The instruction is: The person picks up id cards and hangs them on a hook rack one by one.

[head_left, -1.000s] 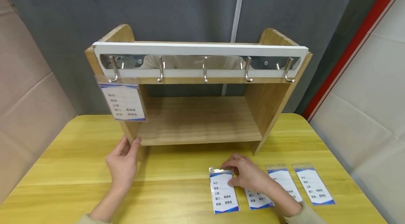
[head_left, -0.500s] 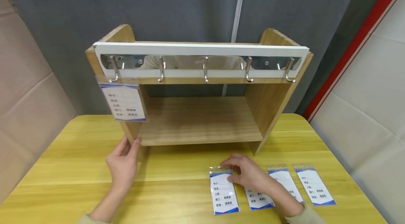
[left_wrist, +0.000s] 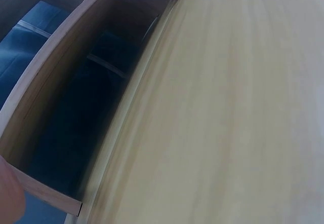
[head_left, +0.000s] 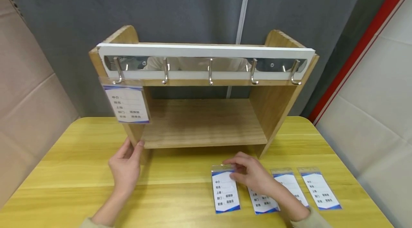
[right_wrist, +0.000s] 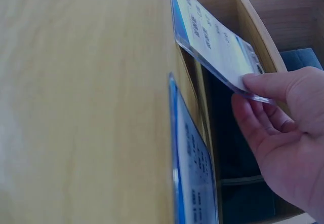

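Note:
My right hand point(head_left: 254, 174) pinches the top right edge of a badge holder point(head_left: 225, 193), a clear sleeve round a white card with blue-purple bands. In the right wrist view the thumb lies on the face of the badge and the fingers are behind it; its top is raised and it slants above the table. My left hand point(head_left: 125, 170) grips the lower left side panel of a small wooden shelf point(head_left: 206, 122), thumb in front. Another badge point(head_left: 127, 104) hangs from the leftmost metal hook point(head_left: 117, 71) of a white rail on the shelf's front.
Several hooks line the rail; the second from the left point(head_left: 165, 72) bears nothing. On the yellow wood-grain table point(head_left: 180, 206), a badge point(head_left: 262, 203) lies partly under my right hand. Two more, the nearer badge point(head_left: 291, 187) and the far right badge point(head_left: 321, 191), lie beyond it.
My right hand has raised the pinched badge, which has shifted slightly up and to the left in the head view. My left hand keeps its grip on the shelf panel.

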{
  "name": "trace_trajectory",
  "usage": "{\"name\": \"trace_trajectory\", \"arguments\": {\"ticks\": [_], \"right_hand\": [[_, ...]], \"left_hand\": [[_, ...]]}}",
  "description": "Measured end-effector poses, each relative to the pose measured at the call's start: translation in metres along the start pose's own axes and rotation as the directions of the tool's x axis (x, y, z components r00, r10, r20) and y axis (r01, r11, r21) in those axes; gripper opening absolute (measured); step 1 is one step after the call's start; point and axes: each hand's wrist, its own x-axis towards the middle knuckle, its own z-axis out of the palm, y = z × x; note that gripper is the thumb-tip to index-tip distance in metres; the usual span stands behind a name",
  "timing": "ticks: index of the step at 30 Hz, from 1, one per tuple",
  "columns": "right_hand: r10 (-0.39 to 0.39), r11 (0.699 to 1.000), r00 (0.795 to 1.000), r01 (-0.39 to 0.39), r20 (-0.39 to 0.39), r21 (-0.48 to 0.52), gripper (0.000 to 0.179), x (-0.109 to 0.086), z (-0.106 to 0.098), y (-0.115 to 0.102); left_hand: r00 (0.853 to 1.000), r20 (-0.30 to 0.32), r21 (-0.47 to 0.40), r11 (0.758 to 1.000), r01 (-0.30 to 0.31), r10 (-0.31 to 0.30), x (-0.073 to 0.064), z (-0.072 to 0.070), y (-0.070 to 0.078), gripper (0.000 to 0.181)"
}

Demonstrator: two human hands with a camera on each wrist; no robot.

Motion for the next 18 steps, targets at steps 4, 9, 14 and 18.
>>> {"name": "trace_trajectory", "arguments": {"ticks": [4,9,14,18], "right_hand": [[-0.025,0.998,1.000,0.026,-0.018,0.060,0.037,0.0014,0.0008,-0.0009],[-0.014,0.995,1.000,0.015,-0.007,0.104,0.034,0.0026,0.0008,-0.0043],[-0.034,0.987,0.999,0.034,-0.002,0.156,0.031,0.0032,0.0012,-0.0060],[-0.102,0.982,0.994,0.105,-0.024,0.160,0.029,0.0038,0.0013,-0.0080]], "left_hand": [[1.000,0.000,-0.005,1.000,0.010,-0.010,0.0000,0.0001,0.0006,0.037],[1.000,-0.008,-0.006,1.000,0.006,-0.007,0.0001,0.0002,0.0006,0.037],[1.000,-0.006,-0.004,1.000,0.002,-0.002,0.0000,0.0002,0.0004,0.037],[1.000,-0.001,0.001,1.000,0.005,-0.005,-0.0001,-0.0001,0.0003,0.037]]}}
